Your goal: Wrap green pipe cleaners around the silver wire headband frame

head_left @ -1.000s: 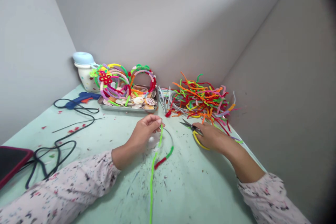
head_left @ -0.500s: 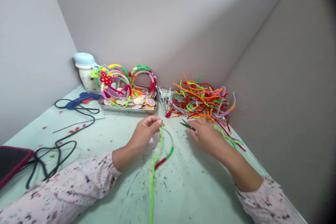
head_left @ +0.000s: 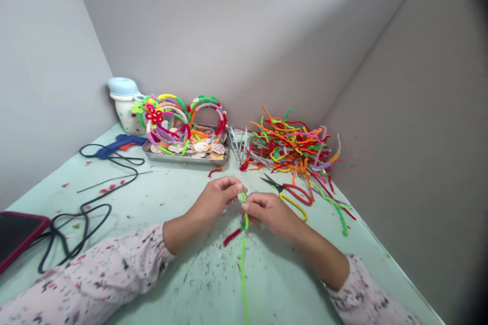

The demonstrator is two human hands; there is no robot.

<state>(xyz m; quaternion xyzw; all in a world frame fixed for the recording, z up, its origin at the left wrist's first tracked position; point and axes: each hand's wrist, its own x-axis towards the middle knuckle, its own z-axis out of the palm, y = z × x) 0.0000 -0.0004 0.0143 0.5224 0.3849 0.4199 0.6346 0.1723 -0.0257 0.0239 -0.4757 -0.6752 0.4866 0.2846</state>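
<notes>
My left hand [head_left: 219, 195] pinches the top of a bright green pipe cleaner [head_left: 244, 279] between thumb and fingertips. Right beside it, my right hand [head_left: 269, 209] closes thumb and finger on the same pipe cleaner a little lower down. Its long tail hangs toward me over the table; a small break shows in the green, and I cannot tell if it is one piece. Below my fingers a headband wrapped in red and green [head_left: 232, 237] sticks out, its upper part hidden by my hands. Scissors [head_left: 292, 195] with red and yellow handles lie behind my right hand, blades slightly apart.
A metal tray [head_left: 186, 159] holds shells and several colourful headbands. Right of it lies a pile of pipe cleaners [head_left: 295, 144]. To the left are a blue glue gun [head_left: 114, 146], a black cord [head_left: 86, 213], a phone [head_left: 19, 238] and a lidded cup [head_left: 127, 111].
My right hand has let go of the scissors and moved left to grip the green pipe cleaner. My left hand has shifted slightly right. The scissors now lie on the table.
</notes>
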